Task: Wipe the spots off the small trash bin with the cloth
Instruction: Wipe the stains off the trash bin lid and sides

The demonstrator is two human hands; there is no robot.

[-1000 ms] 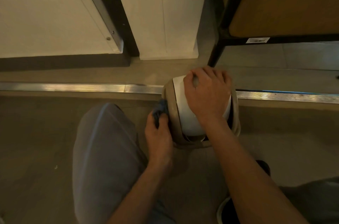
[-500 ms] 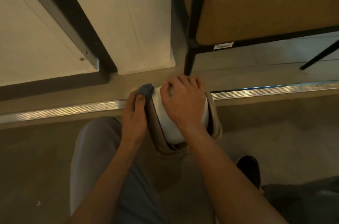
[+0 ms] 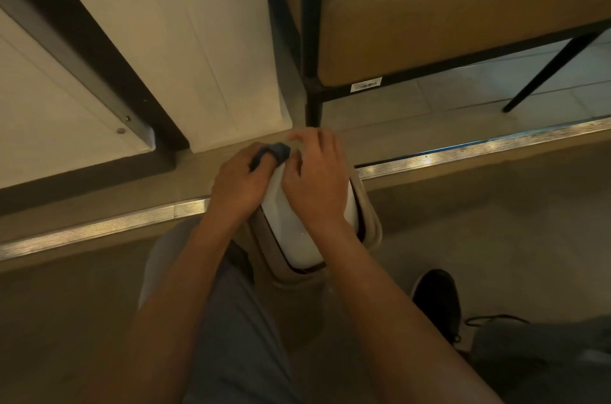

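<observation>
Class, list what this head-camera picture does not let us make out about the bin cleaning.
- Spots on the trash bin: none can be made out in this dim head view.
- Far end of the white lid: covered by the right hand.
- Most of the blue cloth: hidden inside the left hand.
- Bin's side walls: seen from above, mostly hidden.

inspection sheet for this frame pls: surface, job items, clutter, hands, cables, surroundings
Surface: tan floor crossed by a metal threshold strip.
Job's things: small trash bin, white lid; blue cloth at its far left corner.
Clutter: nothing seen.
Hands: left hand grips the cloth; right hand rests on the lid.
Cables: nothing seen.
Surroundings: white panel, black-framed table, black shoe.
</observation>
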